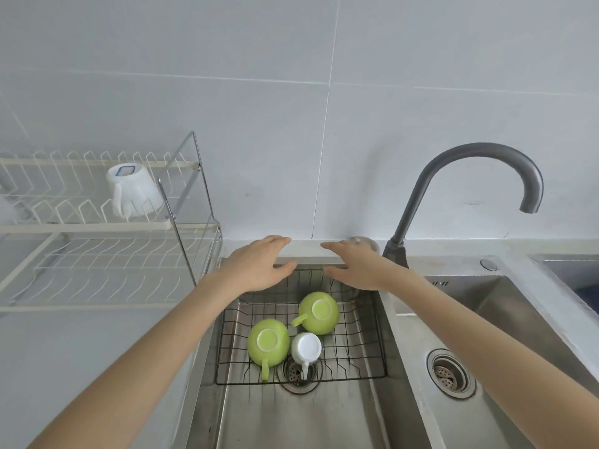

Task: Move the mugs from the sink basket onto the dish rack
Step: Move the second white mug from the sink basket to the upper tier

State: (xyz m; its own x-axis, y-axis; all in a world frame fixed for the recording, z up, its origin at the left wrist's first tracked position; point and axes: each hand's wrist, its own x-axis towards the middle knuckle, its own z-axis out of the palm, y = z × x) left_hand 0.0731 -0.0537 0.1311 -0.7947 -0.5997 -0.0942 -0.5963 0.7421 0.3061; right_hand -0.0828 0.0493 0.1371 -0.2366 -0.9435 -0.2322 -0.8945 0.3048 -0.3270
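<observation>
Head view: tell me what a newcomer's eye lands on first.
Two bright green mugs lie upside down in the black wire sink basket, with a small white mug touching the nearer one. Both open hands hover above the basket's far edge. To the left, one white mug sits inverted on the dish rack.

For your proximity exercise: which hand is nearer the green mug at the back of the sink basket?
Right. The right hand hovers just behind the back green mug; the left hand is farther off, up-left.
</observation>
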